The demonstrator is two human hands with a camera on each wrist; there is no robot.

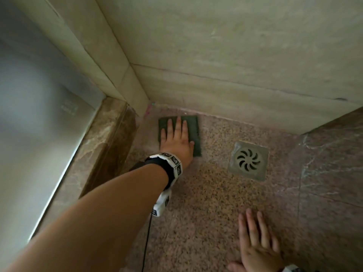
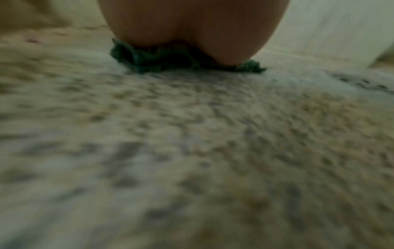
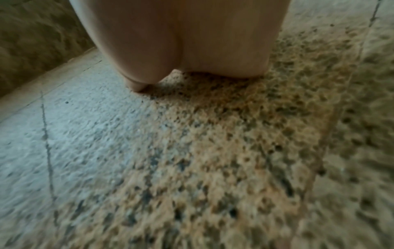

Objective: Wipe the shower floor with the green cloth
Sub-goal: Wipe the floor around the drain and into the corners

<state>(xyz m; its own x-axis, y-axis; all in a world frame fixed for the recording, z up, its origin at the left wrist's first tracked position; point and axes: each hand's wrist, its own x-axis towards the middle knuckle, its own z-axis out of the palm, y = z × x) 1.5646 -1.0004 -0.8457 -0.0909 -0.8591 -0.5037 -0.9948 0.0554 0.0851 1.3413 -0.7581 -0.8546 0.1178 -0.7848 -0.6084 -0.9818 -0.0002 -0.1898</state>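
Note:
The dark green cloth [image 1: 193, 132] lies flat on the speckled shower floor [image 1: 206, 193] in the far left corner, against the wall. My left hand [image 1: 176, 138] presses on it with straight, spread fingers. In the left wrist view the heel of the left hand [image 2: 192, 25] covers the cloth [image 2: 149, 59], whose crumpled edge shows beneath it. My right hand [image 1: 257, 238] rests flat on the bare floor near the bottom, fingers straight. The right wrist view shows the right hand [image 3: 181, 42] on the floor [image 3: 213, 134], holding nothing.
A square metal drain [image 1: 248, 160] with a swirl grate sits right of the cloth. Beige tiled walls [image 1: 235, 65] meet at the corner. A brown marble kerb [image 1: 102, 146] and glass panel [image 1: 35, 114] run along the left. Marble tile [image 1: 334, 173] lies to the right.

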